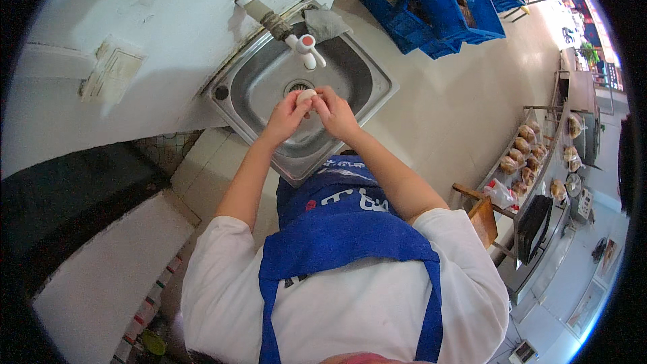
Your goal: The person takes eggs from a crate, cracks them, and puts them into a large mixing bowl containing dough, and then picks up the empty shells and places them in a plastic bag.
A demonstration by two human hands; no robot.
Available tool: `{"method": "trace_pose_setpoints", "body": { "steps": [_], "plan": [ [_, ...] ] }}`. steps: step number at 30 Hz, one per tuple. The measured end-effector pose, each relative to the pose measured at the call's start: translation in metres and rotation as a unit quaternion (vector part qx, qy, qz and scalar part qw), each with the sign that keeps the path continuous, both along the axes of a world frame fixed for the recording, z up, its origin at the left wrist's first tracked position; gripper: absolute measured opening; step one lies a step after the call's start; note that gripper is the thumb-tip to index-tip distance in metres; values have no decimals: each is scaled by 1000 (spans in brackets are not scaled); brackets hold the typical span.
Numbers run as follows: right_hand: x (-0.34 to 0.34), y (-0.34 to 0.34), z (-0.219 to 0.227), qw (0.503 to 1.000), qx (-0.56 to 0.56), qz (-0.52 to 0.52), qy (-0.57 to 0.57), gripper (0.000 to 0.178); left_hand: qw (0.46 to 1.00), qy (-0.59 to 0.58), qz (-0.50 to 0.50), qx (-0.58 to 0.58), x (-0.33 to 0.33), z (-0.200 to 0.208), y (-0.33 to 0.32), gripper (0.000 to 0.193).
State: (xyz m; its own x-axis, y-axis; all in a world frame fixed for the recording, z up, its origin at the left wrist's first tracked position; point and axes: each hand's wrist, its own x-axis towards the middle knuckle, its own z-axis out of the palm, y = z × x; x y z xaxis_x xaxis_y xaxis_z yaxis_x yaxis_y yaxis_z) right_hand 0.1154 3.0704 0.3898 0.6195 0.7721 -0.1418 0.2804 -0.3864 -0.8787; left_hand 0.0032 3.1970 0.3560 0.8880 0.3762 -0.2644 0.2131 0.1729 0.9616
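Note:
Over the steel sink (357, 84), my left hand (286, 118) and my right hand (335, 114) meet with fingertips closed around a small white rounded object (306, 96). It is partly covered by my fingers, and I cannot tell whether it is a bar of soap or an egg. Just beyond my hands is the drain (298, 85). Above the basin, a wall tap (306, 46) with a white handle and red cap points down. No water stream can be made out. A grey cloth (327, 25) lies over the sink's far corner.
Blue plastic crates (451, 3) stand on the floor at the far right. Along the right side, a rack holds several bagged breads (522, 155). A white wall (168, 61) borders the sink on the left. A dark-topped surface (81, 209) is at the lower left.

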Motion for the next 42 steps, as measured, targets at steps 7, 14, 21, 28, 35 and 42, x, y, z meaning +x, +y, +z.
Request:
{"method": "trace_pose_setpoints", "body": {
  "steps": [7, 14, 21, 28, 35, 42],
  "plan": [
    [-9, 20, 35, 999, -20, -14, -22, 30, 979, -2, 125, 163, 1, 36, -22, 40],
    [-12, 22, 43, 992, 0, 18, -122, 29, 967, -19, 213, 142, 10, 41, -35, 39],
    [-10, 26, 37, 984, -31, 12, -176, 30, 951, -55, 249, 174, 17, 47, -45, 35],
    [-12, 18, 29, 979, 8, 24, -202, 26, 960, -59, 263, 73, 16, 29, -50, 34],
    [-13, 20, 41, 992, 83, -17, -90, 28, 962, -15, 236, -133, 20, 42, -37, 43],
    [-7, 11, 40, 985, 126, -17, 121, 31, 936, 33, 122, -328, 8, 63, -20, 46]
  ]
}}
